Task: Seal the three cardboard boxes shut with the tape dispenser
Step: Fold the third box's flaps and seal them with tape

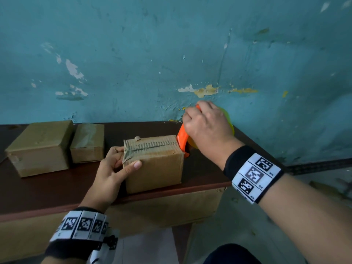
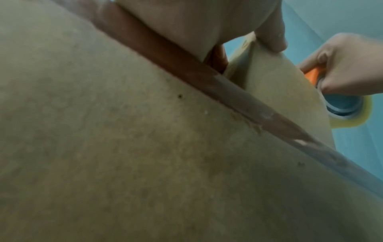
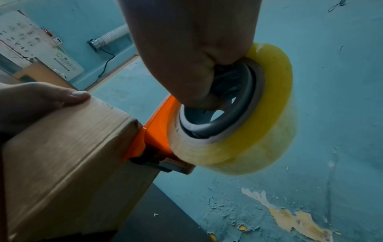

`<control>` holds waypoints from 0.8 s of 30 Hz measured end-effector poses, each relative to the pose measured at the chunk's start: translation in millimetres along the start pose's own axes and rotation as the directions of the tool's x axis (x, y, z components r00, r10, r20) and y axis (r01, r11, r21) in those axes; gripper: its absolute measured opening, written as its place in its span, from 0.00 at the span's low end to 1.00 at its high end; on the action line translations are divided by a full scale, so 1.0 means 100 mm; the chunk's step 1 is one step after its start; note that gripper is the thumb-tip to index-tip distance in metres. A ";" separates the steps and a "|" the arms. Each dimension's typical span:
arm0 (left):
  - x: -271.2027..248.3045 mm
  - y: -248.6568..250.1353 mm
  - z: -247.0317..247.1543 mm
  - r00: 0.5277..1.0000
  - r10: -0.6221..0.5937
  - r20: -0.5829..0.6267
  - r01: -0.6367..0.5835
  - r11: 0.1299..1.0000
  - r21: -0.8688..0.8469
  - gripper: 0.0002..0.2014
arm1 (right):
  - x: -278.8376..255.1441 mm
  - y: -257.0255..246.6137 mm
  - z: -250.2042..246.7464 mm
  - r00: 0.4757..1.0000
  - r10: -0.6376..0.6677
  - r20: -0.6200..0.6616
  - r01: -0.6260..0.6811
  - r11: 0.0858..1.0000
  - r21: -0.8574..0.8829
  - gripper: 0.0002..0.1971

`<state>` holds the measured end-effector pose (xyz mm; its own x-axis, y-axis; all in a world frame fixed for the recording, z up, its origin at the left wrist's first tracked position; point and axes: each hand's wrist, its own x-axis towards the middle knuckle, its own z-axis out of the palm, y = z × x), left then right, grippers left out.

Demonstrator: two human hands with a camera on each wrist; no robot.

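A small cardboard box (image 1: 158,168) stands near the table's front edge, with crinkled tape along its top. My left hand (image 1: 114,168) grips its left end, thumb across the front face. My right hand (image 1: 205,124) grips the orange tape dispenser (image 1: 182,141), whose mouth sits at the box's upper right edge. In the right wrist view the dispenser (image 3: 153,134) presses against the box corner (image 3: 72,155), and its yellowish tape roll (image 3: 259,122) hangs beside my fist. Two other boxes, a larger box (image 1: 40,147) and a smaller box (image 1: 88,142), sit at the left.
The dark brown table (image 1: 57,189) ends just right of the dispenser, with floor below. A peeling teal wall (image 1: 171,54) rises directly behind the table. The left wrist view shows mostly the table's beige side panel (image 2: 124,147).
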<state>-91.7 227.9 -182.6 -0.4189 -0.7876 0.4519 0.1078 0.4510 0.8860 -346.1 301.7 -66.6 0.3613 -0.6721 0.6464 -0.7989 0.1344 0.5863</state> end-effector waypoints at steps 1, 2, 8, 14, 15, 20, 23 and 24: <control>0.00 -0.01 0.00 1.000 -0.001 -0.001 0.001 1.000 0.003 0.31 | -0.01 -0.02 0.03 0.999 -0.011 -0.038 0.010 1.000 -0.010 0.12; 0.00 -0.02 -0.01 1.000 -0.008 -0.003 0.008 1.000 0.005 0.33 | -0.02 -0.01 0.04 0.997 -0.013 -0.078 0.012 1.000 -0.010 0.11; 0.01 -0.02 0.00 1.000 -0.013 0.014 0.014 1.000 -0.007 0.31 | -0.32 -0.13 0.13 0.952 0.016 -0.304 -0.024 0.999 -0.023 0.08; 0.00 0.01 0.00 0.998 -0.025 0.054 0.028 0.998 -0.056 0.25 | -0.48 -0.15 0.32 0.998 0.038 -0.040 -0.030 0.981 0.190 0.14; -0.01 0.01 0.00 0.999 -0.015 0.051 0.017 0.999 -0.042 0.26 | -0.52 -0.08 0.28 0.997 0.074 0.020 -0.077 0.967 0.242 0.17; -0.01 -0.03 -0.01 1.000 0.021 0.011 -0.021 1.000 -0.017 0.25 | -0.59 0.25 0.13 0.710 0.598 0.372 -0.703 0.633 0.324 0.25; -0.01 -0.03 -0.01 1.000 0.017 0.019 -0.016 1.000 -0.009 0.30 | -0.67 0.44 0.22 0.408 0.679 0.611 -0.913 0.303 0.273 0.03; 0.00 -0.03 -0.01 1.000 0.015 0.016 -0.015 1.000 -0.012 0.31 | -0.70 0.43 0.25 0.357 0.663 0.658 -0.934 0.261 0.244 0.09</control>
<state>-91.1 226.4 -185.4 -0.4316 -0.7740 0.4633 0.1243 0.4576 0.8804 -417.6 336.3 -98.6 -0.7169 -0.6302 0.2980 -0.6634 0.4853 -0.5695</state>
